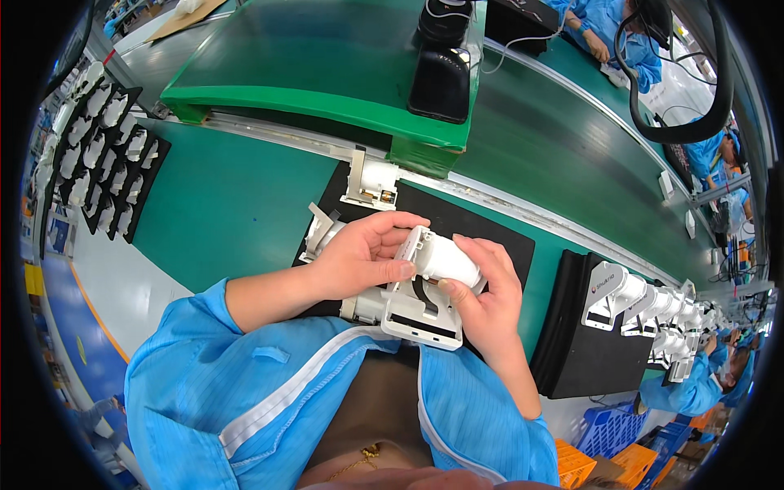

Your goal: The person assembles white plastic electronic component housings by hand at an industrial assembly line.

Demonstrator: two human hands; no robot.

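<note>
Above a black mat (pixel 510 237), in front of my chest, a white plastic device (pixel 447 261) is gripped between both hands. It has a rounded cylindrical body and a flat frame-like base with a dark strip across it. My left hand (pixel 353 257) pinches the upright side plate, thumb on its face. Around the cylinder's right end curl the fingers and thumb of my right hand (pixel 494 298). A similar white unit (pixel 377 181) stands at the mat's far edge. Another white unit (pixel 321 234) sits beside my left wrist, and a third white part (pixel 364 306) lies partly hidden under the held device.
Black trays of white parts (pixel 106 159) are stacked at the left. Several finished-looking white units (pixel 621 294) stand on black foam (pixel 563 327) at the right. Beyond a metal rail are a green raised shelf (pixel 310 102) and a conveyor belt (pixel 547 131). Co-workers in blue sit along the right.
</note>
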